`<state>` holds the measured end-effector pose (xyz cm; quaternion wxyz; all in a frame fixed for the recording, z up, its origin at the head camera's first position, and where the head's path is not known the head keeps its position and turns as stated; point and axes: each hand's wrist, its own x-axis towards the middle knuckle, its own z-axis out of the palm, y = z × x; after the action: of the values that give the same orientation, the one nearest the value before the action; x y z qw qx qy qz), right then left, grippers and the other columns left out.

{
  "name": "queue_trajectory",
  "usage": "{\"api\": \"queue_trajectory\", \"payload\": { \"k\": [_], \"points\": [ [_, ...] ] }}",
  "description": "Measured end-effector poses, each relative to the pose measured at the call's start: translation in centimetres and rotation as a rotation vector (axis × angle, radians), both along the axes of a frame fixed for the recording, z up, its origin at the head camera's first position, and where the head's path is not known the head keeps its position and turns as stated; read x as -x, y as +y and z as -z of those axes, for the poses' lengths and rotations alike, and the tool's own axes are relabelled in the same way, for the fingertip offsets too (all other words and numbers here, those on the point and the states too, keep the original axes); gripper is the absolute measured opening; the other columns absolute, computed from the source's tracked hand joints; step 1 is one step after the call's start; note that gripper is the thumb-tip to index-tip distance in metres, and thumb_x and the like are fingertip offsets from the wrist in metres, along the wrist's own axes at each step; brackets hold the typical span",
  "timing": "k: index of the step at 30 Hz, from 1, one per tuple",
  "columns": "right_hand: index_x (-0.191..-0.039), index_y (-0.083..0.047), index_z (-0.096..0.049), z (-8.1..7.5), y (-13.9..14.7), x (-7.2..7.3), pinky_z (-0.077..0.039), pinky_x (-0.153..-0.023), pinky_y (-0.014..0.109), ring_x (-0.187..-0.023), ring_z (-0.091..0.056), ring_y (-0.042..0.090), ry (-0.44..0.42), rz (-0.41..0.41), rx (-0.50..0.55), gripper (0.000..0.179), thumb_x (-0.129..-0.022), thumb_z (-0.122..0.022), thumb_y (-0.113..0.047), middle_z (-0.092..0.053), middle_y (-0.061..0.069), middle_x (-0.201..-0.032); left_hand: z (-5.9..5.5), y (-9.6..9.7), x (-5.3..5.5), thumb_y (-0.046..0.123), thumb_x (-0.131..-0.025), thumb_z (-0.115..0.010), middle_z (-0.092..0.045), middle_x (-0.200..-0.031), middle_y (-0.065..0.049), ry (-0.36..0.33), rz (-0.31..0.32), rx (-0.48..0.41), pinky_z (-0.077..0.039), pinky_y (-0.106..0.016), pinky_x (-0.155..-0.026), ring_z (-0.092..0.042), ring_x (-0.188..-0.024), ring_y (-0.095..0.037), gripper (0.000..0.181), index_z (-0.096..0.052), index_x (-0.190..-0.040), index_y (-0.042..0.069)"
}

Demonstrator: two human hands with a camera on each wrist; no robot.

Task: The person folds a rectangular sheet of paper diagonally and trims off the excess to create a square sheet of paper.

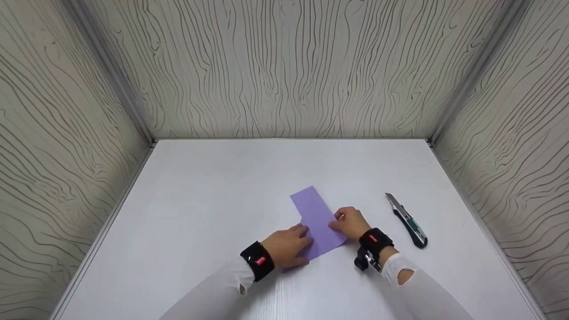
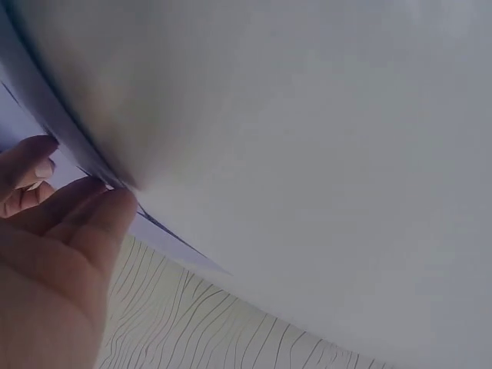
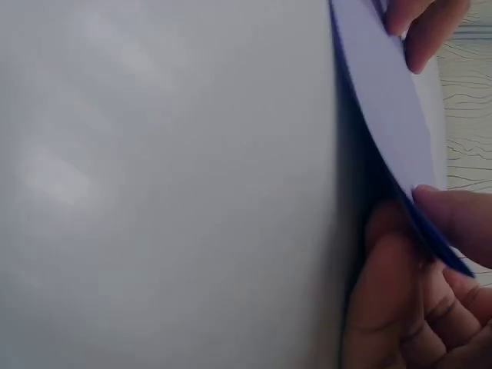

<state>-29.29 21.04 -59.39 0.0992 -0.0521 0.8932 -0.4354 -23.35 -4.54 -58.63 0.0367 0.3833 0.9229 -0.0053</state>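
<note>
A folded sheet of purple paper (image 1: pixel 318 220) lies slanted on the white table, its narrower part pointing away from me. My left hand (image 1: pixel 286 247) rests on the paper's left side with the fingers spread and fairly straight. In the left wrist view, the fingertips of that left hand (image 2: pixel 58 254) touch the purple paper (image 2: pixel 181 247). At the right edge, my right hand (image 1: pixel 351 223) pinches the paper between thumb and curled fingers. The right wrist view shows the paper (image 3: pixel 384 115) lifted slightly off the table there, with the right thumb (image 3: pixel 453 219) on top and fingers underneath.
A utility knife (image 1: pixel 408 222) with a black and green handle lies on the table (image 1: pixel 213 186) to the right of my right hand, its blade end pointing away. Wood-grain patterned panels (image 1: pixel 284 71) rise at the back and both sides of the table.
</note>
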Motion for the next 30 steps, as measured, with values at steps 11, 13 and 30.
{"api": "queue_trajectory", "payload": {
  "k": [11,13,30],
  "points": [
    [-0.077,-0.008,-0.062,0.3,-0.1,0.2,-0.042,-0.058,0.026,-0.063,-0.054,0.014,0.055,0.042,-0.115,0.026,-0.085,-0.087,-0.009,-0.056,-0.003,-0.066,0.8,-1.3,-0.2,0.055,-0.104,-0.067,-0.060,-0.157,-0.011,0.074,0.064,0.018,-0.054,-0.034,-0.115,-0.059,-0.147,-0.025,0.060,-0.064,-0.149,0.015],
    [-0.078,-0.008,-0.063,0.1,0.1,0.2,-0.043,-0.059,0.026,-0.064,-0.055,0.014,0.061,0.042,-0.131,0.026,-0.085,-0.088,-0.010,-0.058,-0.002,-0.067,1.0,-1.5,-0.1,0.055,-0.105,-0.065,-0.059,-0.159,-0.011,0.072,0.061,0.015,-0.052,-0.034,-0.118,-0.058,-0.148,-0.025,0.062,-0.062,-0.152,0.016],
    [-0.108,0.006,-0.073,-3.8,8.1,0.7,-0.056,-0.080,0.049,-0.087,-0.067,0.033,0.179,0.119,-0.368,0.028,-0.096,-0.081,-0.019,-0.073,0.024,-0.102,1.7,-2.1,0.4,0.051,-0.108,-0.061,-0.062,-0.148,-0.007,0.146,0.024,-0.019,-0.052,-0.033,-0.115,-0.061,-0.138,-0.021,0.056,-0.064,-0.149,0.013]
  ]
}}
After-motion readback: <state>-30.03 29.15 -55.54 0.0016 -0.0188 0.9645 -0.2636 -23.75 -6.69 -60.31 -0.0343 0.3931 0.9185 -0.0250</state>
